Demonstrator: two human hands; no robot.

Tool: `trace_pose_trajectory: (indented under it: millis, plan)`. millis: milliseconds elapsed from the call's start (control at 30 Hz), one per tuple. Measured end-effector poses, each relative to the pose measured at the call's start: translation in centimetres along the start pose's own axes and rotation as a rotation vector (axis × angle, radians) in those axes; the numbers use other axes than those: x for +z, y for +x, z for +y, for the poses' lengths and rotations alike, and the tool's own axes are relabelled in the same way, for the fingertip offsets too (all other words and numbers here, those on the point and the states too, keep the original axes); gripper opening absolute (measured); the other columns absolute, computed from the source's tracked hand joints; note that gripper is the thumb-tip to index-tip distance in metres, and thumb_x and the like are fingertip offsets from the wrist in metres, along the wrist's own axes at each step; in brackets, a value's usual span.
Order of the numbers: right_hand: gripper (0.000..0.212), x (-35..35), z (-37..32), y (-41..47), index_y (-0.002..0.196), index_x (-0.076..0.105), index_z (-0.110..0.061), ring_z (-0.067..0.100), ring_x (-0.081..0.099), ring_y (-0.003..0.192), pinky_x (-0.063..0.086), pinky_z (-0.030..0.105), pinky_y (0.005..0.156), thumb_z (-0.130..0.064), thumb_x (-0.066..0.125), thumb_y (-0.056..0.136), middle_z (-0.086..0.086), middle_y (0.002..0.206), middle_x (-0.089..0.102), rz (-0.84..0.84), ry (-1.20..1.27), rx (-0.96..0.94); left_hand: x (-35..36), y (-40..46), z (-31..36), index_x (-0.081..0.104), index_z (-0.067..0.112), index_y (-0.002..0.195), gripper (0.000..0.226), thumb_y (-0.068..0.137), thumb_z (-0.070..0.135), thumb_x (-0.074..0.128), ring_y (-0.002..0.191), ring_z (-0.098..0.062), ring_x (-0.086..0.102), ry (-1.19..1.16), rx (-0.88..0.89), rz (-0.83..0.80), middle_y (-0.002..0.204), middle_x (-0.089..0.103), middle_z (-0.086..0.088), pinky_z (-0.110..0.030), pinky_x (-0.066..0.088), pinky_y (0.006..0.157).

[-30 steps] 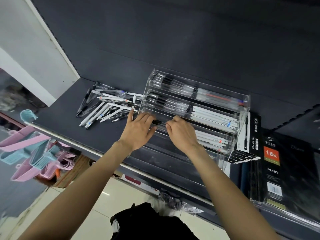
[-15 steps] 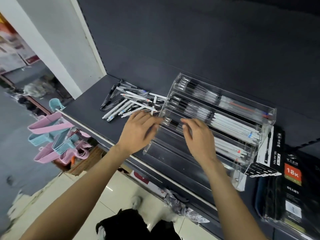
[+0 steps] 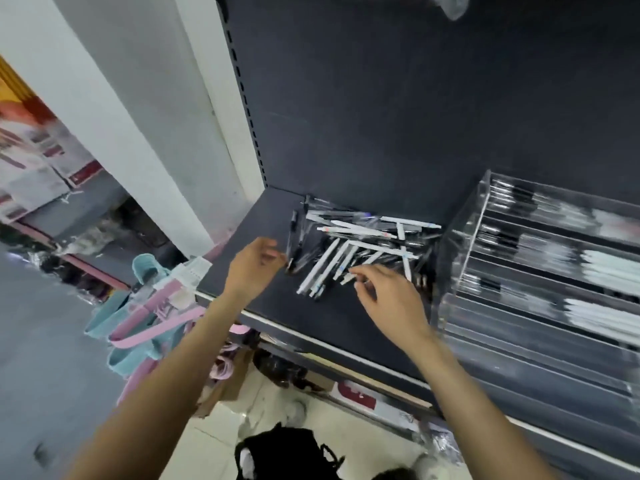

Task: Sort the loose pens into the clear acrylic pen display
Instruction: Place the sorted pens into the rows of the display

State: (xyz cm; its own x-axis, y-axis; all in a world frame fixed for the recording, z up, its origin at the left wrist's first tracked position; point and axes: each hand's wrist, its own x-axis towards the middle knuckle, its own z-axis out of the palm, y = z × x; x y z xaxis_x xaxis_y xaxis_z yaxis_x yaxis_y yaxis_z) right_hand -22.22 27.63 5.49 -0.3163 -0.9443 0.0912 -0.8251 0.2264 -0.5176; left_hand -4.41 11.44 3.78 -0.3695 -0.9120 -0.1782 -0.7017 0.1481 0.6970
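Loose pens [image 3: 360,247] piled, both hands [image 3: 252,261] reaching

Dim, even light; heavy motion blur rightward, wide-angle bending at edges.

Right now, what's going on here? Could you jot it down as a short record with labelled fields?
Place: dark shop shelf
Loose pens: jumbled pile of white and dark pens on the shelf, left of the display
Acrylic pen display: clear tiered case at right, rows already holding pens
Left hand: at the pile's left edge, fingers curled; grip unclear
Right hand: reaching over the pile's near edge, fingers loosely curled, nothing visibly held
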Motion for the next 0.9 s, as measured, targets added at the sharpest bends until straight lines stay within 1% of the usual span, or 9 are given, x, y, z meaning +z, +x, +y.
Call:
trace_pose_trajectory:
  millis: [33, 133, 267, 367, 433, 567, 700, 800, 900]
  plan:
    - [0.024, 1.4, -0.8, 1.2, 0.114, 0.063, -0.023, 0.016, 0.063, 0.09, 0.051, 0.033, 0.073, -0.02, 0.051, 0.093, -0.004, 0.104, 0.066, 0.003, 0.001, 0.062, -0.1, 1.7, -0.7, 0.056, 0.013, 0.123, 0.039, 0.089, 0.03, 0.064, 0.092, -0.016, 0.06, 0.043, 0.003, -0.039, 0.109, 0.066, 0.0, -0.025, 0.041, 0.081]
    - [0.026, 4.9, -2.9, 4.1, 0.117, 0.062, -0.02, 0.021, 0.063, 0.092, 0.051, 0.033, 0.073, -0.022, 0.05, 0.094, 0.001, 0.107, 0.065, -0.038, -0.048, 0.23, 0.0, 4.9, -2.0, 0.048, 0.011, 0.132, 0.057, 0.086, 0.042, 0.064, 0.113, -0.024, 0.056, 0.179, 0.022, -0.149, 0.127, 0.057, -0.007, -0.032, 0.041, 0.093]
    - [0.033, 7.7, -4.8, 6.2, 0.123, 0.057, -0.013, 0.028, 0.057, 0.107, 0.05, 0.036, 0.079, -0.027, 0.05, 0.094, 0.009, 0.112, 0.062, -0.021, -0.178, 0.423, 1.3, 6.1, -1.9, 0.031, 0.005, 0.142, 0.085, 0.082, 0.059, 0.06, 0.134, -0.03, 0.032, 0.397, 0.086, -0.241, 0.143, 0.036, -0.013, -0.041, 0.038, 0.101]
    - [0.037, 8.9, -6.0, 7.4, 0.121, 0.051, -0.008, 0.03, 0.059, 0.105, 0.049, 0.035, 0.074, -0.035, 0.049, 0.095, 0.012, 0.112, 0.06, -0.022, -0.256, 0.532, 2.9, 7.0, -1.4, 0.019, 0.003, 0.145, 0.103, 0.077, 0.069, 0.059, 0.133, -0.031, 0.029, 0.492, 0.124, -0.27, 0.143, 0.03, -0.014, -0.04, 0.039, 0.1]
    - [0.039, 9.5, -6.3, 8.2, 0.117, 0.049, -0.006, 0.03, 0.062, 0.1, 0.049, 0.035, 0.071, -0.039, 0.05, 0.095, 0.012, 0.109, 0.061, -0.036, -0.284, 0.566, 3.9, 7.7, -1.2, 0.015, 0.003, 0.147, 0.107, 0.076, 0.067, 0.061, 0.13, -0.031, 0.03, 0.514, 0.166, -0.27, 0.141, 0.029, -0.014, -0.04, 0.042, 0.098]
    - [0.043, 10.2, -6.8, 9.8, 0.115, 0.047, -0.004, 0.03, 0.064, 0.097, 0.049, 0.034, 0.071, -0.04, 0.053, 0.093, 0.013, 0.108, 0.062, -0.067, -0.337, 0.568, 3.9, 9.0, -1.4, 0.018, 0.008, 0.146, 0.095, 0.079, 0.048, 0.07, 0.124, -0.029, 0.037, 0.498, 0.248, -0.296, 0.134, 0.034, -0.014, -0.039, 0.045, 0.091]
    - [0.054, 10.6, -7.3, 10.6, 0.125, 0.038, -0.004, 0.031, 0.064, 0.099, 0.05, 0.035, 0.073, -0.04, 0.058, 0.091, 0.013, 0.106, 0.064, -0.119, -0.336, 0.607, 2.4, 10.3, -2.6, 0.039, 0.007, 0.131, 0.074, 0.076, 0.041, 0.076, 0.112, -0.034, 0.055, 0.487, 0.224, -0.331, 0.125, 0.05, -0.015, -0.04, 0.046, 0.088]
    - [0.054, 11.2, -7.2, 11.1, 0.126, 0.034, -0.005, 0.033, 0.064, 0.097, 0.049, 0.036, 0.071, -0.032, 0.062, 0.089, 0.014, 0.103, 0.065, -0.101, -0.273, 0.662, 1.7, 11.2, -2.8, 0.05, 0.005, 0.117, 0.063, 0.073, 0.039, 0.079, 0.105, -0.031, 0.061, 0.473, 0.191, -0.388, 0.113, 0.063, -0.013, -0.039, 0.05, 0.087]
    - [0.051, 11.5, -6.8, 11.5, 0.127, 0.033, -0.004, 0.035, 0.064, 0.094, 0.049, 0.037, 0.071, -0.015, 0.061, 0.086, 0.015, 0.101, 0.065, -0.042, -0.178, 0.734, 1.5, 11.9, -2.5, 0.061, 0.003, 0.103, 0.046, 0.076, 0.036, 0.077, 0.097, -0.029, 0.064, 0.505, 0.202, -0.446, 0.103, 0.067, -0.013, -0.035, 0.052, 0.081]
